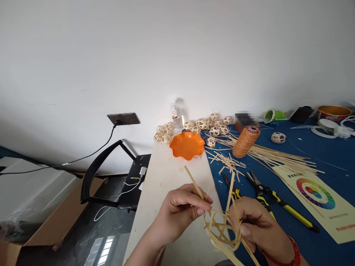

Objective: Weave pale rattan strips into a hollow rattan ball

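Between my two hands is a partly woven bamboo-strip ball (222, 233), with loose strip ends sticking out above and below. My left hand (184, 208) pinches a strip at the ball's upper left, thumb against fingers. On the ball's right side, my right hand (252, 221) is closed on its strips, with a red cord around the wrist. Beyond the right hand lie yellow-and-black pliers (277, 199) and a second yellow-handled tool (233, 188), partly hidden by the hand and strips. Short cut bamboo strips (226, 160) are scattered behind them.
An orange wavy-rimmed dish (187, 146) sits on the white tabletop (158, 177). Behind it are a water bottle (176, 114) and several finished bamboo balls (215, 129). An orange twine spool (246, 142), long strips (280, 157) and a colour-wheel booklet (316, 195) lie to the right.
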Tool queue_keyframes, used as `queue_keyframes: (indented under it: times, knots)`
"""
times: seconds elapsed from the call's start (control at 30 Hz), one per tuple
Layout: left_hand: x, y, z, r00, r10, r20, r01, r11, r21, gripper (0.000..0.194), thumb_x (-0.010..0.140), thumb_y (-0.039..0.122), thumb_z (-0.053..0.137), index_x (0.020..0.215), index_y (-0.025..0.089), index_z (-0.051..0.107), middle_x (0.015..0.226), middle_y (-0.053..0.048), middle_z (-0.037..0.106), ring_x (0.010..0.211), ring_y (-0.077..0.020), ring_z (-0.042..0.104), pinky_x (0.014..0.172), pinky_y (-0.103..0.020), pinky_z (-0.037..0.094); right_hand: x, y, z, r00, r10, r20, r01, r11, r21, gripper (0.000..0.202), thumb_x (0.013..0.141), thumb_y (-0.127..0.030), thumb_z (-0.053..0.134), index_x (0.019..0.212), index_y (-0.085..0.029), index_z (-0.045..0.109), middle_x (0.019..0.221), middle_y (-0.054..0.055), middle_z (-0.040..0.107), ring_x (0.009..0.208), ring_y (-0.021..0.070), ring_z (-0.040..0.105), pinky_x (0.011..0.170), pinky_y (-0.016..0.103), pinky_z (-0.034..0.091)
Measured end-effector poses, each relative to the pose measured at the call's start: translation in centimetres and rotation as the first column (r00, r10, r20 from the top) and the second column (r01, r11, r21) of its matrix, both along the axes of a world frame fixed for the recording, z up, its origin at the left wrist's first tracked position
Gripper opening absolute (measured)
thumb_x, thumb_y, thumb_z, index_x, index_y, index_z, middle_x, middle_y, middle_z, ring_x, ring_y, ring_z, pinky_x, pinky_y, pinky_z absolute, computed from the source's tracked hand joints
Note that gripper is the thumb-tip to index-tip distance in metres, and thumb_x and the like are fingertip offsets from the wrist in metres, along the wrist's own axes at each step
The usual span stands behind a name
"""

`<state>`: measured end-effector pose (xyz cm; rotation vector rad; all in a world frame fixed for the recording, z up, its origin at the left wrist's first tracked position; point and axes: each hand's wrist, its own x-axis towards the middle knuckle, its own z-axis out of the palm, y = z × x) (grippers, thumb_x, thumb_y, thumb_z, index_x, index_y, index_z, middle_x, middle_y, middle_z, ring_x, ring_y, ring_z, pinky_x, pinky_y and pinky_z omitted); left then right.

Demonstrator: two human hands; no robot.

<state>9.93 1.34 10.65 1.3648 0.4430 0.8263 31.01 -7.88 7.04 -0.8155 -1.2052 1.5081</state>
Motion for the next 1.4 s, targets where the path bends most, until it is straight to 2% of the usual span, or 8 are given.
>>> queue_keyframes:
  times: [0.23,0.4,0.57,0.73,0.93,1.13,1.3,1.4]
  knots:
    - [0.5,-0.8,-1.3,0.977,0.187,0.102,-0.186,0.982,-0.017,0.016,0.084,0.006,0.074,0.081,0.021,0.069,0.086,-0.003,0.076,0.083,-0.016,0.072,0.073,-0.026,0.056,0.0,0.1,0.8,0.966,-0.139,0.217,0.082,0.964,0.251,0.031,0.099,-0.036,0.053,0.072,-0.02,0.055,0.054,-0.005,0.045,0.046,0.0071,0.041,0.05,0.021,0.031]
    - [0.3,-0.7,-1.9,0.973,0.228,0.044,-0.223,0.97,-0.097,0.02,0.079,0.006,0.078,0.081,0.019,0.062,0.081,-0.002,0.076,0.08,-0.0159,0.073,0.073,-0.026,0.055,0.0,-0.2,1.7,0.848,-0.257,0.463,0.066,0.919,0.389,0.024,0.097,-0.029,0.052,0.074,-0.021,0.051,0.061,-0.003,0.05,0.058,0.0101,0.047,0.062,0.023,0.035]
    - [0.2,-0.5,-1.7,0.968,0.247,-0.055,-0.247,0.969,0.007,0.014,0.078,0.008,0.077,0.086,0.018,0.071,0.082,-0.003,0.071,0.073,-0.0125,0.066,0.067,-0.022,0.052,-0.3,-0.1,2.7,0.781,-0.303,0.546,0.025,0.889,0.457,0.021,0.096,-0.029,0.049,0.077,-0.021,0.053,0.063,-0.002,0.055,0.059,0.0103,0.05,0.062,0.022,0.037]
    - [0.8,-0.6,-1.3,0.969,0.235,-0.073,-0.229,0.97,0.082,0.017,0.076,0.003,0.07,0.073,0.018,0.062,0.073,-0.001,0.062,0.069,-0.0125,0.059,0.062,-0.022,0.048,-0.5,0.1,3.0,0.782,-0.301,0.546,0.017,0.886,0.464,0.026,0.097,-0.032,0.048,0.074,-0.021,0.054,0.061,-0.001,0.056,0.057,0.011,0.05,0.06,0.023,0.037]
    - [1.2,-0.9,-1.4,0.977,0.198,-0.075,-0.195,0.98,0.042,0.025,0.074,0.002,0.067,0.069,0.019,0.05,0.073,0.001,0.055,0.064,-0.0103,0.051,0.056,-0.02,0.041,-0.2,0.3,2.3,0.887,-0.217,0.407,0.049,0.922,0.385,0.031,0.098,-0.036,0.051,0.072,-0.021,0.057,0.055,-0.002,0.05,0.049,0.0102,0.046,0.054,0.024,0.034]
    - [1.4,-1.2,-1.2,0.995,0.094,-0.035,-0.097,0.988,-0.121,0.029,0.072,0.001,0.07,0.068,0.019,0.047,0.08,-0.005,0.068,0.071,-0.0131,0.062,0.059,-0.02,0.045,0.1,0.9,0.4,0.988,-0.077,0.137,0.052,0.983,0.176,0.033,0.096,-0.041,0.058,0.072,-0.019,0.058,0.046,-0.007,0.043,0.037,0.0054,0.038,0.043,0.019,0.028]
    - [1.0,-1.0,-1.1,1.0,-0.012,-0.005,0.01,0.94,-0.34,0.017,0.074,0.008,0.077,0.071,0.014,0.062,0.07,-0.003,0.069,0.046,-0.0064,0.053,0.044,-0.017,0.043,0.4,1.3,-0.8,0.992,-0.052,-0.115,0.048,0.998,-0.041,0.032,0.088,-0.045,0.07,0.073,-0.018,0.063,0.042,-0.007,0.045,0.031,0.0039,0.031,0.037,0.018,0.022]
    - [0.6,-0.7,-0.9,0.991,-0.098,0.092,0.129,0.895,-0.427,0.008,0.072,0.014,0.083,0.076,0.012,0.076,0.077,-0.005,0.068,0.052,-0.0089,0.06,0.047,-0.02,0.052,0.2,1.8,-1.4,0.954,-0.069,-0.291,0.029,0.99,-0.138,0.03,0.082,-0.043,0.076,0.071,-0.017,0.064,0.044,-0.006,0.049,0.03,0.0031,0.028,0.035,0.018,0.019]
